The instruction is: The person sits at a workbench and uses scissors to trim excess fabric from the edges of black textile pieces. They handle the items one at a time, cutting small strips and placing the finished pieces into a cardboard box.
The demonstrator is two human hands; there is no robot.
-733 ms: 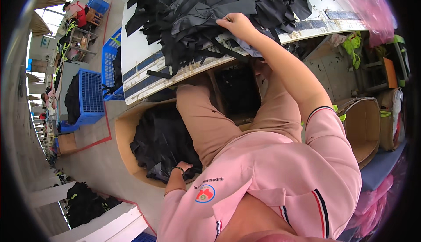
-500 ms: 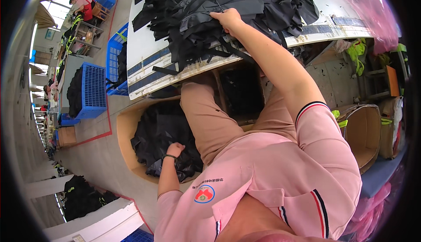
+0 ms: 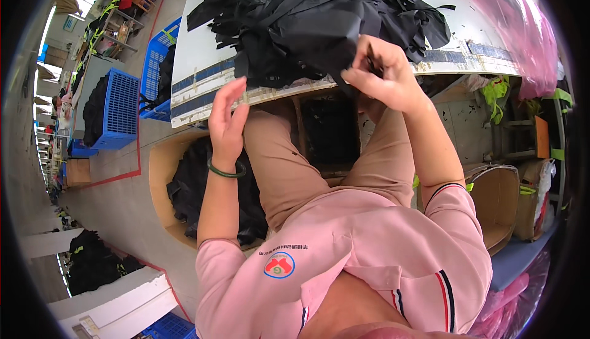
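Observation:
A heap of black fabric pieces (image 3: pixel 289 16) covers much of the white table in front of me. My right hand (image 3: pixel 390 78) is at the heap's near right edge, thumb and fingers curled on the edge of a black fabric piece (image 3: pixel 322 38). Something dark also shows inside those fingers, too hidden to name. My left hand (image 3: pixel 227 118), a dark green bangle at its wrist, is raised by the table's front edge. Its fingers are stretched out with the thumb apart, and it is empty.
More black fabric (image 3: pixel 190 182) fills a cardboard box (image 3: pixel 161 182) left of my legs. Blue crates (image 3: pixel 123 108) with black material stand farther left. The white table (image 3: pixel 196 50) has a taped front edge; pink plastic sheeting (image 3: pixel 522 38) hangs at its right. An open carton (image 3: pixel 501 197) sits lower right.
My left hand has come up out of the box of fabric to the table edge. The right hand has moved right and nearer me, and a wide fabric piece now spreads beside it.

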